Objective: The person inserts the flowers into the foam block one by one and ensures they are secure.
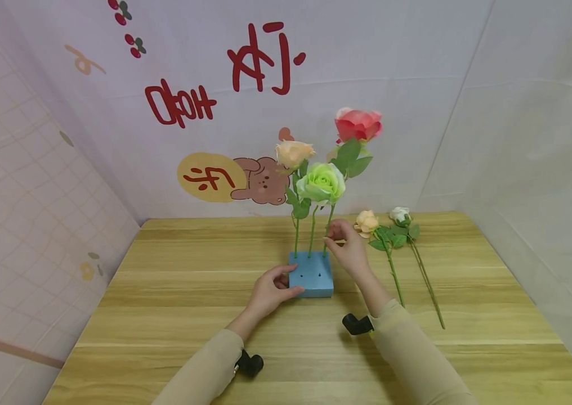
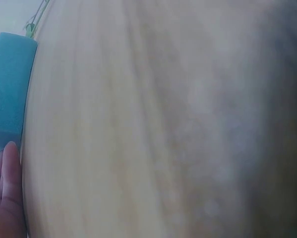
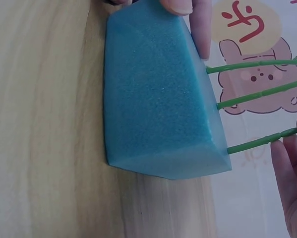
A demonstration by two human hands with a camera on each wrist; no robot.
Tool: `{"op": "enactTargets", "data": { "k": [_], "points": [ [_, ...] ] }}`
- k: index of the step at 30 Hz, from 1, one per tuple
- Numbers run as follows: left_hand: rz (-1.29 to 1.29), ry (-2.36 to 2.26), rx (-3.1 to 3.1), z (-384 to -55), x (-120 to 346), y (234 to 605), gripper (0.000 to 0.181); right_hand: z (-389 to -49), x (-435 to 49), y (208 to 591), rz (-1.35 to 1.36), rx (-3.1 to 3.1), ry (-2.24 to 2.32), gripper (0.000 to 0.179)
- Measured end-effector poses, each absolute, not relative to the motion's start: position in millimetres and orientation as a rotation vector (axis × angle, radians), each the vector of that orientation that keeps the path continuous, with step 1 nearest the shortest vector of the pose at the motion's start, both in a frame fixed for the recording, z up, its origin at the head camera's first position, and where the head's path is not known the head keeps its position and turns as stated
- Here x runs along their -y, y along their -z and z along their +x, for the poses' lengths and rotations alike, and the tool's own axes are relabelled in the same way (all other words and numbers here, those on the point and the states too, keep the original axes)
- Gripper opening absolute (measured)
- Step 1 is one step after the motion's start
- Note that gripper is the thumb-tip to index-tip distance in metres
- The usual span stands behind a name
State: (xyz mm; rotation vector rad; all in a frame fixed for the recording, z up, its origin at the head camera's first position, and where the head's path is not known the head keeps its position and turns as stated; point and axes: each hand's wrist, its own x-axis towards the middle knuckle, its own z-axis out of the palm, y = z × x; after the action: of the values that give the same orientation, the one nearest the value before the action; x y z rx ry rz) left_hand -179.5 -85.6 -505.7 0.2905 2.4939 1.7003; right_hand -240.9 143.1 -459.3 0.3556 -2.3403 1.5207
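Observation:
A blue foam block (image 1: 310, 286) lies on the table with three artificial roses upright in its back row. My left hand (image 1: 268, 291) grips the block's left side between thumb and fingers. My right hand (image 1: 351, 250) pinches the rightmost stem (image 3: 252, 144) a little above the foam, and that stem enters the block's top. The stem runs up behind the green rose (image 1: 322, 183) toward the red rose (image 1: 358, 125). On the left stands a peach rose (image 1: 293, 153). Two holes show in the block's front half.
Right of the block, another peach rose (image 1: 367, 221) and a white rose (image 1: 400, 215) lie on the wooden table (image 1: 174, 281), stems pointing toward me. A white printed backdrop (image 1: 397, 56) rises behind the table. Black wrist-mounted pieces hang under both sleeves.

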Motion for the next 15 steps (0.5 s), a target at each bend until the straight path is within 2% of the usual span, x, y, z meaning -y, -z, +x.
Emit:
{"op": "enactTargets", "data": {
  "k": [15],
  "points": [
    [0.302,-1.695,-2.502,-178.3,85.9,504.8,0.056,-239.0,-143.6,461.5,0.391,2.366,-1.485,0.025]
  ]
}}
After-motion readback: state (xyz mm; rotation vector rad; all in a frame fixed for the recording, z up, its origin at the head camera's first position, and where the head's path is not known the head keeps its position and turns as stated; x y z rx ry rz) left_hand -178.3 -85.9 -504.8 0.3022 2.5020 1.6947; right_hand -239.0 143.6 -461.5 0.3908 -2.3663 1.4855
